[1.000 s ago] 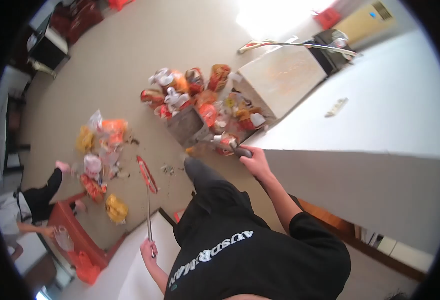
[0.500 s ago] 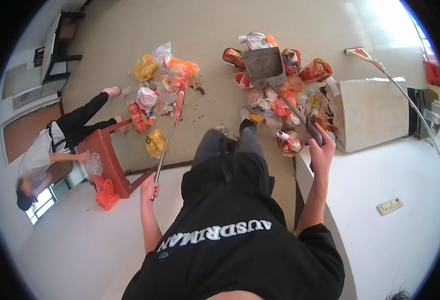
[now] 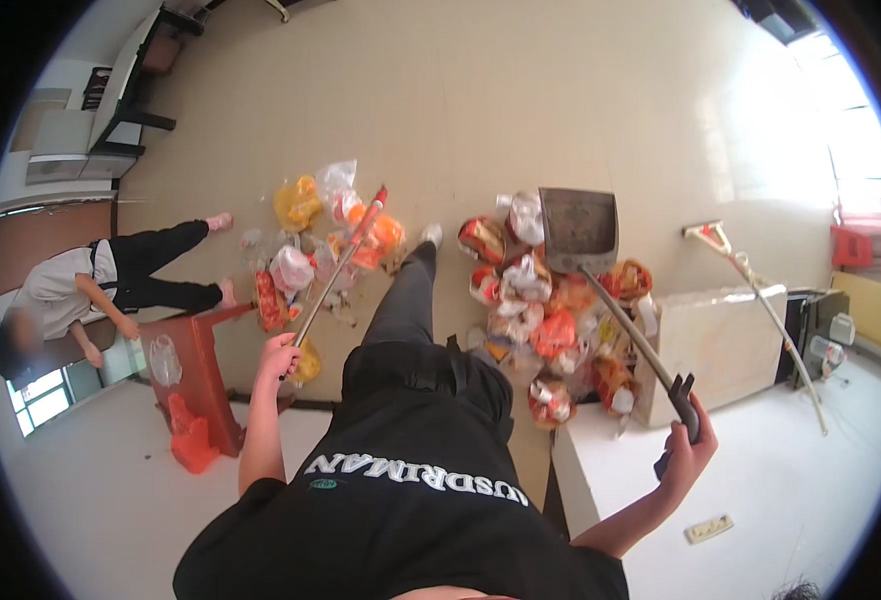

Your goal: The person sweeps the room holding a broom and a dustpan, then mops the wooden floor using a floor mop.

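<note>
My left hand point(image 3: 279, 357) is closed round the lower end of a thin metal pole point(image 3: 323, 295), whose red-tipped far end lies over orange and clear bags. In my right hand point(image 3: 689, 448) is the dark handle of a long-handled dustpan point(image 3: 578, 222). The pan hangs over the upper edge of a heap of bagged rubbish point(image 3: 556, 333). Its inside shows only dark stains. A second group of bags point(image 3: 293, 268), yellow, white and red, lies on the floor to the left.
A person point(image 3: 71, 290) stands at the left by a reddish stool point(image 3: 193, 365) with plastic bags on it. A pale box point(image 3: 716, 345) and a leaning mop point(image 3: 776, 335) are at the right. Dark furniture point(image 3: 133, 85) stands upper left.
The view has turned and shifted. The dustpan has moved from the heap's near side to its upper right edge. My left leg has stepped forward between the bag groups. The person's hands have left the stool.
</note>
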### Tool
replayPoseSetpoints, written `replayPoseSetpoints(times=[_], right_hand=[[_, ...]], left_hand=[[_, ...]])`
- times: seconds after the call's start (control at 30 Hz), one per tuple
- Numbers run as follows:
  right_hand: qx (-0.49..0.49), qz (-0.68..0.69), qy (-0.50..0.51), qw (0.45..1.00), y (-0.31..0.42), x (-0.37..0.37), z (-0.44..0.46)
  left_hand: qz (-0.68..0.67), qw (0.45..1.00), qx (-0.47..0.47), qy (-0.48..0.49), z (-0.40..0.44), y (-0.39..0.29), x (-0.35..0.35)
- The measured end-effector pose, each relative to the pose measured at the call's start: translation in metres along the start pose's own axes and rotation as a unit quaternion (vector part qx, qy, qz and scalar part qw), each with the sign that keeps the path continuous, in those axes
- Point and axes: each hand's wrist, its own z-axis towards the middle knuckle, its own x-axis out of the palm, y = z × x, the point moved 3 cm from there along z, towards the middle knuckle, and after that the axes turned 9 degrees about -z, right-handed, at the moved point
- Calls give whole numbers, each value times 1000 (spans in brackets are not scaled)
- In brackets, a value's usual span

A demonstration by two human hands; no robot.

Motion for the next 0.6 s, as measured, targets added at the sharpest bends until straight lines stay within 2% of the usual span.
replayPoseSetpoints(times=[0.13, 0.17, 0.2, 0.27, 0.33, 0.37, 0.4, 0.43, 0.47, 0.57, 0.6], right_hand=[[20, 66, -49, 996, 49, 51, 37], [20, 71, -75, 994, 75, 75, 60], [31, 74, -91, 993, 98, 90, 68], [28, 96, -90, 991, 132, 102, 90], [22, 67, -95, 993, 174, 106, 107], [32, 81, -99, 991, 189, 105, 117], [42, 95, -102, 989, 197, 99, 126], [30, 104, -103, 989, 193, 93, 136], [22, 109, -105, 988, 204, 93, 151], [13, 34, -112, 993, 294, 123, 182], [4, 31, -105, 994, 297, 133, 215]], left_hand=[[22, 999, 21, 16, 104, -112, 2], [49, 997, 31, 53, 147, -155, 13], [84, 993, 30, 82, 166, -184, 8], [42, 994, 49, 83, 181, -242, 1], [85, 990, 53, 102, 194, -292, 4], [118, 987, 37, 102, 216, -300, 11], [89, 990, 43, 100, 228, -315, 17], [61, 992, 51, 93, 242, -329, 18], [89, 988, 85, 97, 265, -339, 28], [72, 991, 91, 73, 294, -368, 56], [65, 993, 84, 60, 307, -374, 65]])
